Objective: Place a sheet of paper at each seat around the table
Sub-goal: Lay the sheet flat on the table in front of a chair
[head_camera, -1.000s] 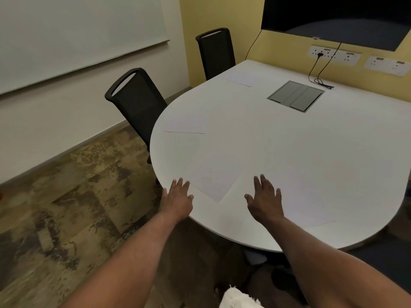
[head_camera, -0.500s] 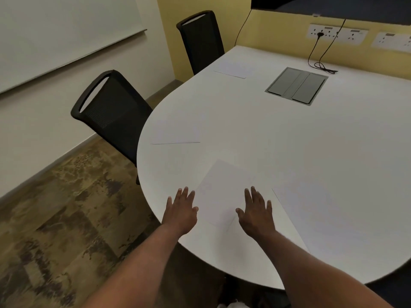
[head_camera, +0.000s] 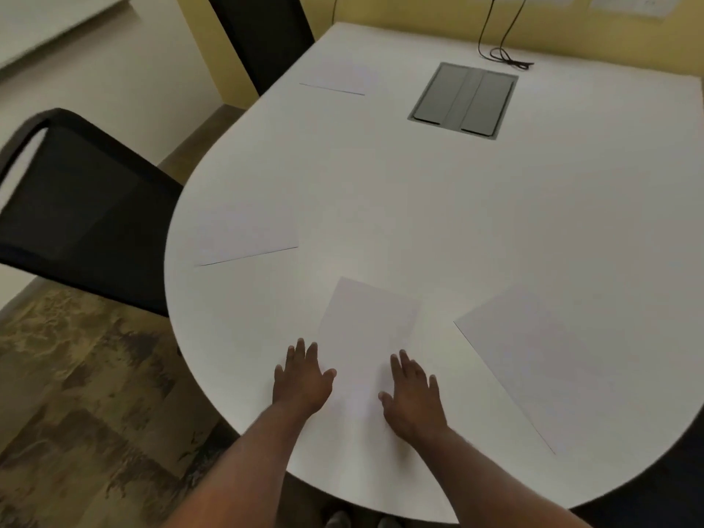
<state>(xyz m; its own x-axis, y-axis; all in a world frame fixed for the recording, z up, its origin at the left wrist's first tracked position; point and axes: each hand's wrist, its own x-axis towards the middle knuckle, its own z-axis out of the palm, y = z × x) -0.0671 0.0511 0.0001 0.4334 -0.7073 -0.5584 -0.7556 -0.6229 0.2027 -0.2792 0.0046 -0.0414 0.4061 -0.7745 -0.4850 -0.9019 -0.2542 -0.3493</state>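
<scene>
A white sheet of paper (head_camera: 367, 329) lies on the white table (head_camera: 419, 207) near its front edge. My left hand (head_camera: 303, 379) rests flat at the sheet's left side and my right hand (head_camera: 413, 394) lies flat on its right side, fingers spread. Neither hand grips anything. A second sheet (head_camera: 541, 356) lies to the right, a third sheet (head_camera: 247, 234) sits in front of the near black chair (head_camera: 76, 207), and a fourth sheet (head_camera: 339, 76) lies by the far black chair (head_camera: 263, 32).
A grey cable hatch (head_camera: 464, 99) is set into the table's middle, with a black cable (head_camera: 503, 55) coiled behind it. A yellow wall with sockets stands behind the table. Patterned brown carpet (head_camera: 76, 394) covers the floor at left.
The view has moved closer and tilted down over the table. The sheet between my hands has turned to point away from me, and both hands have drawn in along its sides.
</scene>
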